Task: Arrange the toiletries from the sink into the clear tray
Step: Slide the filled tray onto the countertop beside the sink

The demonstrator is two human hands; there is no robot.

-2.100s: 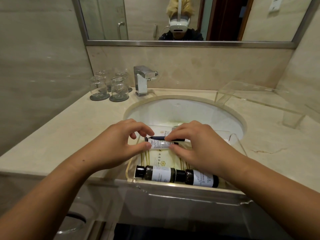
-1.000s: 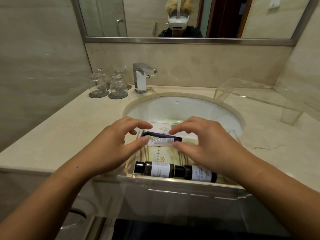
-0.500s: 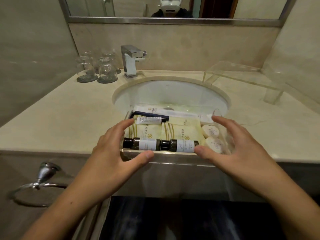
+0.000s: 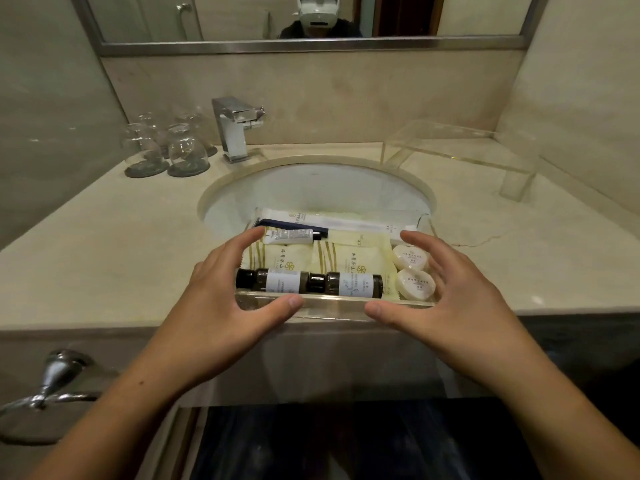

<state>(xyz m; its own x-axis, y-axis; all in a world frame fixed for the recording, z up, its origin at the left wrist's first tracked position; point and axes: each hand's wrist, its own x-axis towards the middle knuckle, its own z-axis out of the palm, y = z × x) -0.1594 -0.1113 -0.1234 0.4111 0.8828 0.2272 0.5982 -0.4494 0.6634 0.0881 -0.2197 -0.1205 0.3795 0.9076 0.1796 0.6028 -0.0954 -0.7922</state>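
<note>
No longer pinching the small white tube [image 4: 289, 235] and dark blue razor [image 4: 294, 223] as two seconds ago; now drawn back to the ends of the clear acrylic tray [image 4: 332, 304]. Grip of left hand [image 4: 221, 306] and right hand [image 4: 450, 306] spread, fingers loosely curved, thumbs at the glossy front wall, contact hard to tell. Inside the tray, across the near rim of the white oval sink [image 4: 311, 188] on the beige marble worktop [image 4: 104, 254]: two dark cylindrical bottles [image 4: 273, 280] end to end, cream crinkled sachets [image 4: 284, 258], two round wrapped soaps [image 4: 410, 257].

Walls [image 4: 346, 98] were beige stone | steel-framed mirror [image 4: 242, 15] hung above | cream marble worktop [image 4: 104, 254] carried chrome tap [image 4: 233, 129], upturned glasses [image 4: 181, 147]
</note>
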